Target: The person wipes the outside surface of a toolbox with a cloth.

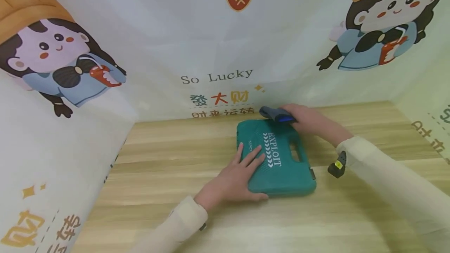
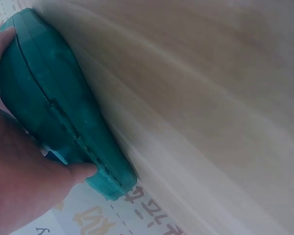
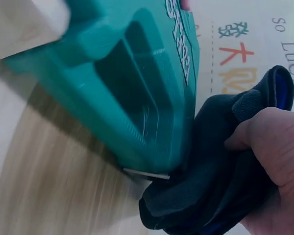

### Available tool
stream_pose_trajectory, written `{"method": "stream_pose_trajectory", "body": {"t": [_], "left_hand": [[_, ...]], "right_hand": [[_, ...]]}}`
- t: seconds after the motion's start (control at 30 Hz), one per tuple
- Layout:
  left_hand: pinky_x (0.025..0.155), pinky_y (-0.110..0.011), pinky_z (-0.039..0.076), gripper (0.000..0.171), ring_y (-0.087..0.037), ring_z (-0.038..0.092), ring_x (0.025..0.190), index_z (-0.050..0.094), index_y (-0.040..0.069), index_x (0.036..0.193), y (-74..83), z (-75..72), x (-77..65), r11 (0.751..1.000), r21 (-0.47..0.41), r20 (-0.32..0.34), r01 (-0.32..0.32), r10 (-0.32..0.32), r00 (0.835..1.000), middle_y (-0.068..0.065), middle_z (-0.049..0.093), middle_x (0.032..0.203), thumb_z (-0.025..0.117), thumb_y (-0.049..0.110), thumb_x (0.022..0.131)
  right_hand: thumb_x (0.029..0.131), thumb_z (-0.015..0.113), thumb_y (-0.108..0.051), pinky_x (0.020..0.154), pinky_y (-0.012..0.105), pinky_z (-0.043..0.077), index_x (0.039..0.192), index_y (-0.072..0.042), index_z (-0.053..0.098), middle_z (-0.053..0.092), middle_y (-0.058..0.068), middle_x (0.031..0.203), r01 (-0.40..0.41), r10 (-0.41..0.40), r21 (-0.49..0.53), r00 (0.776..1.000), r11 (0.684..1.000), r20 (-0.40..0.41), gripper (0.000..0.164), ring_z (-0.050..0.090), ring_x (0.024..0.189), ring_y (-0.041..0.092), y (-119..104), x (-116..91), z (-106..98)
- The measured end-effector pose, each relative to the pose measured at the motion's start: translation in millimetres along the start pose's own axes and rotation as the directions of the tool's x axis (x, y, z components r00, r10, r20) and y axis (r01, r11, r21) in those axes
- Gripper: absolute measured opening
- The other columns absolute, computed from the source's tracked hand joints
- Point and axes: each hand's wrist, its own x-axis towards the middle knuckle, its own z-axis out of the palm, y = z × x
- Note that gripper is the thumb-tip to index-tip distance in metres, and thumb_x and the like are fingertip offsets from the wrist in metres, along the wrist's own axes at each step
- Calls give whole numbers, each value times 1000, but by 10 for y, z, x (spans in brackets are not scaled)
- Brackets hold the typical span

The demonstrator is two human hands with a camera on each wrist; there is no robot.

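Head view: left hand (image 1: 233, 182) splayed, likely steadying green case (image 1: 288, 179) near desk's (image 1: 168, 151) back edge; right hand (image 1: 309, 121) grips cloth (image 1: 275, 114).

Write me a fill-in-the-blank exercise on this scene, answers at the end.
1. The left hand rests on the green case, whose large white word reads ____.
2. The right hand holds a dark cloth, whose inner fold is coloured ____.
3. The English phrase on the wall covering reads ____.

Missing words: EXPLOIT; blue; So Lucky.
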Motion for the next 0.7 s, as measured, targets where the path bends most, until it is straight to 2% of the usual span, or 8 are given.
{"method": "stream_pose_trajectory", "body": {"t": [0.23, 0.47, 0.6, 0.7], "left_hand": [[100, -50, 27, 104, -45, -9, 133, 10, 19, 149, -26, 14, -31, 1000, 10, -5, 11, -11, 1000, -2, -2, 154, 40, 82, 72], [98, -51, 29, 104, -46, -10, 132, 7, 21, 149, -22, 49, -26, 1000, 10, 19, 11, -11, 1000, -1, -4, 154, 40, 82, 72], [96, -51, 32, 104, -45, -10, 132, 8, 20, 149, -16, 58, -11, 1000, 8, 12, 5, -5, 1000, -1, -4, 154, 40, 82, 72], [98, -50, 29, 104, -45, -9, 132, 9, 19, 149, -14, 44, 10, 1000, 17, 3, -2, 2, 1000, -2, -4, 154, 41, 82, 72]], "right_hand": [[85, 56, 0, 96, 45, 37, 131, -2, 46, 52, 15, 125, 8, -5, -25, 994, 1000, 109, 47, 47, 113, 28, -162, 251, 101], [85, 59, -5, 92, 42, 40, 127, -5, 52, 58, 10, 117, 58, -44, -72, 982, 996, 186, 43, 53, 105, 24, -247, 504, 219], [86, 59, -10, 91, 42, 41, 126, -9, 54, 59, 8, 115, 29, -9, -87, 976, 996, 219, 40, 54, 102, 23, -314, 641, 262], [87, 59, -13, 91, 41, 40, 125, -12, 55, 59, 6, 115, 10, 13, -100, 973, 995, 231, 39, 54, 101, 21, -360, 752, 293]]}}
